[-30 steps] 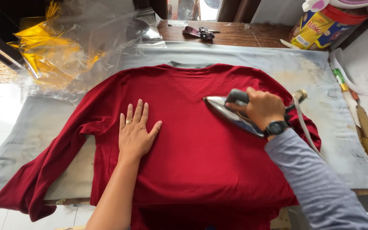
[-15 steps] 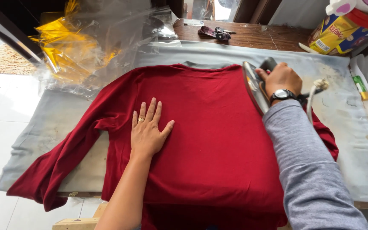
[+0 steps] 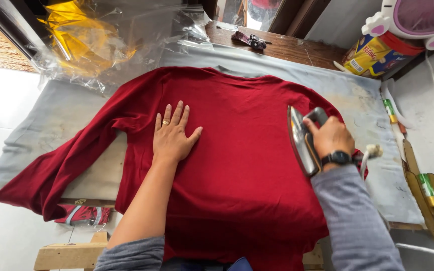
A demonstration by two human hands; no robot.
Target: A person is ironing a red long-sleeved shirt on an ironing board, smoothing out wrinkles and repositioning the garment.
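Both hands on the work. My left hand (image 3: pixel 173 136) lies flat, fingers spread wide, palm down on the dark red long-sleeved knit shirt (image 3: pixel 237 170), a ring on one finger. My right hand (image 3: pixel 330 136) is closed around the handle of the grey and silver clothes iron (image 3: pixel 303 140), which sits on the shirt's right side, tip pointing away from me. Black wristwatch (image 3: pixel 337 158) on that wrist; my grey sleeve hides the iron's rear end, and only a bit of white cord (image 3: pixel 370 153) shows past it.

Shirt spread across the pale grey cloth-covered ironing board (image 3: pixel 51 125). One sleeve trails off the board's near-left edge and hangs; the other sleeve is mostly hidden under my right arm. Hem cut off at the bottom of the view.

Crumpled clear plastic wrap with yellow showing through (image 3: pixel 91 40) at the far left corner, contents hard to make out. Small dark object (image 3: pixel 249 40) on the brown wooden surface beyond the board, too small to identify. Yellow printed tin with a red lid (image 3: pixel 377 52) at far right, partly covered by a pink and white fan (image 3: pixel 418 20) cut off by the frame.
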